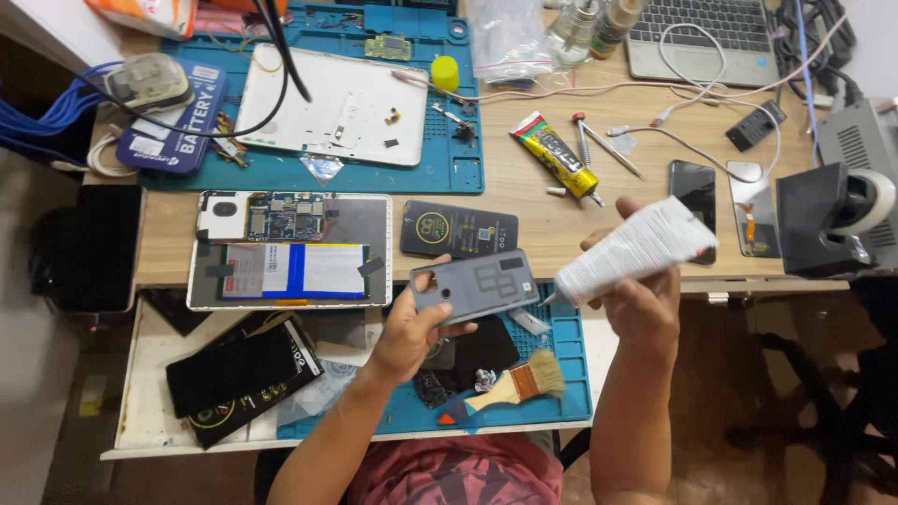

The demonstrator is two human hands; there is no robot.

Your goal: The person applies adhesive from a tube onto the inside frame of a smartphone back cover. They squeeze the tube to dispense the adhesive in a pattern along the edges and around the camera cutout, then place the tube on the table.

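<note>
My left hand (412, 327) grips a grey phone back cover (475, 284) by its left end and holds it flat above the lower blue mat (571, 393). My right hand (641, 295) is closed around a white glue tube (631, 248), tilted so its nozzle points down-left at the cover's right edge. The nozzle tip sits just beside the cover; I cannot tell whether they touch.
An opened tablet (290, 248) with circuit board and battery lies to the left. A brush (519, 382) rests on the lower mat. Farther back are a yellow glue tube (557, 154), a dark phone (458, 227), a white tablet back (332, 103), a laptop (697, 37) and cables.
</note>
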